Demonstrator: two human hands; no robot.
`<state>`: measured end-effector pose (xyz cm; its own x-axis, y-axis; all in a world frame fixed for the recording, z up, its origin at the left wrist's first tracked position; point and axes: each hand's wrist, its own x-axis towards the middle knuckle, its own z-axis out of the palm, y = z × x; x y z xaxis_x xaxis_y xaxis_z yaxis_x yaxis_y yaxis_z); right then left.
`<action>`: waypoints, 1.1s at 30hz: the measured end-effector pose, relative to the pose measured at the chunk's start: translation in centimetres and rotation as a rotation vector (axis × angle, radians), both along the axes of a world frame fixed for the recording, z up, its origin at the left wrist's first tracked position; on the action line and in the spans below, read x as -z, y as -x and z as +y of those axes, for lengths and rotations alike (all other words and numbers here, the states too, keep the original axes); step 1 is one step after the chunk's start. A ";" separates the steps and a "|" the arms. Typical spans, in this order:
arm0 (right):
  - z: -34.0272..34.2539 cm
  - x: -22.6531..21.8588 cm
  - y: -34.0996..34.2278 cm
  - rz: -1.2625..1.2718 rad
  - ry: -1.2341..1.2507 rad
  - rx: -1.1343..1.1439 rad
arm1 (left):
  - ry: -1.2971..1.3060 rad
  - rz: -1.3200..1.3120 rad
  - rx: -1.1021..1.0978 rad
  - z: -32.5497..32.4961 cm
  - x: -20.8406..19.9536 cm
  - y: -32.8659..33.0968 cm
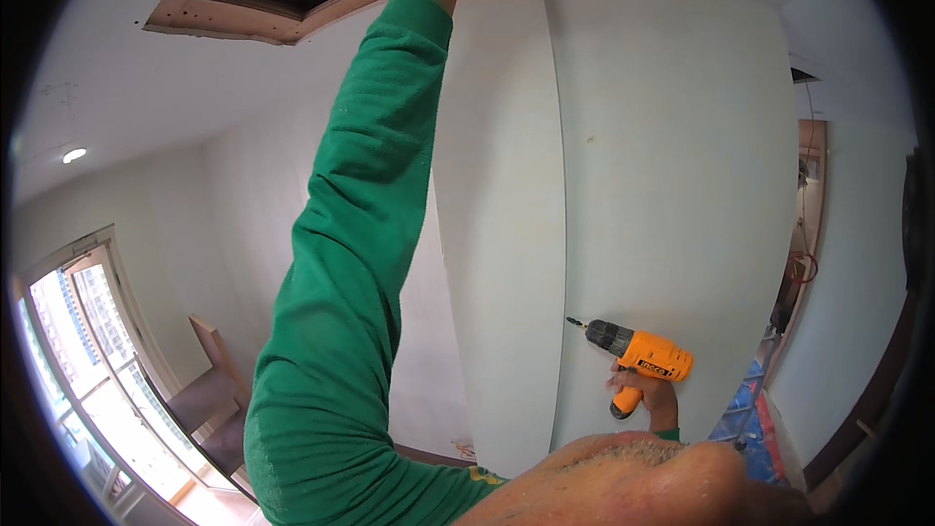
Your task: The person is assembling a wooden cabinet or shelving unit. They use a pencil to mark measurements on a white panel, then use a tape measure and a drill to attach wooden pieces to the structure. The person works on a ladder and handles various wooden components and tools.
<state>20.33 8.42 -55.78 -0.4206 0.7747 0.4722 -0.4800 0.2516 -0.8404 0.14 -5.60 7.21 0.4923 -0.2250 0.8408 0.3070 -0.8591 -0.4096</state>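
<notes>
My right hand is wrapped round the grip of an orange and black cordless drill. The drill lies level, its bit pointing left toward the edge of a tall, narrow white panel. That panel stands upright in front of a pale wall surface and reaches up to the ceiling. My left arm, in a green sleeve, stretches up to a wood-framed opening in the ceiling. Only the wrist shows at the top edge; the left hand itself is cut off.
At the left is a bright glazed door beside brown boards. A round ceiling light is lit. On the right, blue sheeting lies near a doorway with hanging cables.
</notes>
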 end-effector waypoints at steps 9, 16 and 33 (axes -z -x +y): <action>0.5 0.3 -0.3 0.031 0.004 -0.043 | -0.012 -0.011 0.004 0.8 -0.3 0.3; 1.4 0.9 -0.3 -0.003 -0.024 -0.007 | -0.003 -0.001 -0.007 1.4 -0.4 0.6; 1.6 1.9 -0.2 0.041 -0.022 -0.017 | 0.043 0.132 -0.472 0.6 -0.4 4.2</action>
